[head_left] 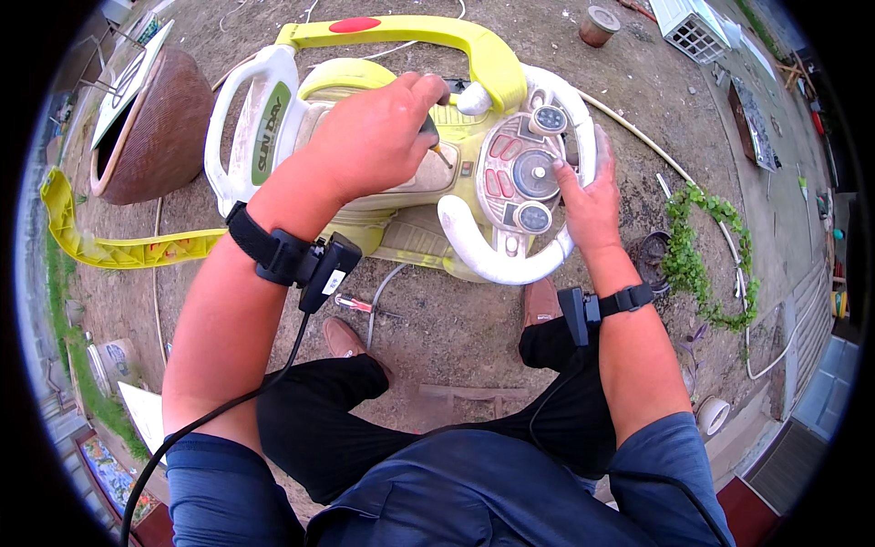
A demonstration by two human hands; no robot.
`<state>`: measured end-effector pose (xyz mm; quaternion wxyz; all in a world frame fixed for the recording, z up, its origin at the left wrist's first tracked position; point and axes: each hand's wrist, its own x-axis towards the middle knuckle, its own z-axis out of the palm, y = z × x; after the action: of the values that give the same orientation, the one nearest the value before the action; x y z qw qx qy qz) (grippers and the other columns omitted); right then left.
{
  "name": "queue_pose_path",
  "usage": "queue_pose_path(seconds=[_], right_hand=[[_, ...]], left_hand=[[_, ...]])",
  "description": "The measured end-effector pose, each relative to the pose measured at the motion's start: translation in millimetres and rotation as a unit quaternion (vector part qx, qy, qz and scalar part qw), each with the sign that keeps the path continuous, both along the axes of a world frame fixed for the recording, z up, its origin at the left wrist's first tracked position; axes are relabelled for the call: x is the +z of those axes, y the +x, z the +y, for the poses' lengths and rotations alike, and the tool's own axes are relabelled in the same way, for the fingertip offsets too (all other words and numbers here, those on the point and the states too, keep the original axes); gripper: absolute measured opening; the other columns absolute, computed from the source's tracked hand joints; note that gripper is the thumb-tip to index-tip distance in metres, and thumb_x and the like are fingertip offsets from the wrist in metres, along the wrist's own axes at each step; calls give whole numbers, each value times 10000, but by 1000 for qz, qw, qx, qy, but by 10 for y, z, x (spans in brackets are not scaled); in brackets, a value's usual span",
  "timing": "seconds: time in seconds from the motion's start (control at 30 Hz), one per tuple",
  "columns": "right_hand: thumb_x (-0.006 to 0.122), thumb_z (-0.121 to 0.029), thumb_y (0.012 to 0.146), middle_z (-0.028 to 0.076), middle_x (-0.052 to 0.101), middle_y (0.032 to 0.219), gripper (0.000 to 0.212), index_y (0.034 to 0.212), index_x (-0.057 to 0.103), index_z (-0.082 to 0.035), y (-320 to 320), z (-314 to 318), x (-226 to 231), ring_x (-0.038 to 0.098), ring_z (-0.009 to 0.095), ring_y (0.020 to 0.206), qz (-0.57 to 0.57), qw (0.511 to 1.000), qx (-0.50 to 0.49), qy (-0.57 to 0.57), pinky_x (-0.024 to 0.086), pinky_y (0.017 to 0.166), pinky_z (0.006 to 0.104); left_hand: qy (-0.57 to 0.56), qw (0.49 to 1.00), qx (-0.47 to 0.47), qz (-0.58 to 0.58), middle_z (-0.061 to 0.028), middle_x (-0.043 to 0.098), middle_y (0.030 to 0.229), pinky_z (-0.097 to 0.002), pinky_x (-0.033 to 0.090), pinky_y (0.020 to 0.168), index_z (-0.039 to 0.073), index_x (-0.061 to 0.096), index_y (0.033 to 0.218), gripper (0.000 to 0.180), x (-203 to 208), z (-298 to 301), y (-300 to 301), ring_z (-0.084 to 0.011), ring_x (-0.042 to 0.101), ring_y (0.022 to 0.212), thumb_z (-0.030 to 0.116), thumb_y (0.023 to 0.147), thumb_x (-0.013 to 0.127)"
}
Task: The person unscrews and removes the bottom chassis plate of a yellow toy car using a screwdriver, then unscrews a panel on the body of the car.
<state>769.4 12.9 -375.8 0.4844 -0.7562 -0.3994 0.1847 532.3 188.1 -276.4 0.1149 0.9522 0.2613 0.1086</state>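
A yellow and white ride-on toy car (415, 244) stands on the dirt before me, with a white steering wheel (499, 265) at its right end. My left hand (369, 141) is closed round the dark handle of a screwdriver (429, 129); its thin shaft points down at the beige panel left of the wheel. Whether the tip sits in a screw I cannot tell. My right hand (594, 208) grips the wheel's right rim, thumb over the inner edge. Round dials and pink buttons fill the wheel's centre panel (524, 169). A yellow curved bar (410, 29) arches along the car's far side.
A second screwdriver (354, 303) lies on the ground near my left shoe. Beyond the car's left end stands a big brown clay pot (157, 128), with a loose yellow strip (137, 251) nearer. A green leafy vine (706, 255) and a pale hose (638, 137) lie to the right.
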Motion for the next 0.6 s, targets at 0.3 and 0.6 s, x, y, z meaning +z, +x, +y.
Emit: queue_pose_path(seconds=[0.3, 0.6], right_hand=[[725, -197, 929, 193, 614, 1304, 784, 1577, 332, 2, -3, -5, -4, 634, 256, 1139, -32, 999, 4, 3, 527, 973, 401], [727, -202, 926, 185, 634, 1255, 776, 1573, 347, -7, 35, -7, -41, 639, 262, 1116, -23, 1000, -2, 1, 526, 964, 402]], left_hand=[[-17, 1000, 20, 10, -203, 660, 1117, -483, 539, 777, 53, 578, 1210, 360, 22, -15, 15, -397, 684, 921, 162, 891, 705], [-24, 996, 63, 52, -210, 649, 1110, -486, 531, 787, 59, 537, 1235, 396, 67, -43, 92, -407, 670, 923, 116, 871, 681]])
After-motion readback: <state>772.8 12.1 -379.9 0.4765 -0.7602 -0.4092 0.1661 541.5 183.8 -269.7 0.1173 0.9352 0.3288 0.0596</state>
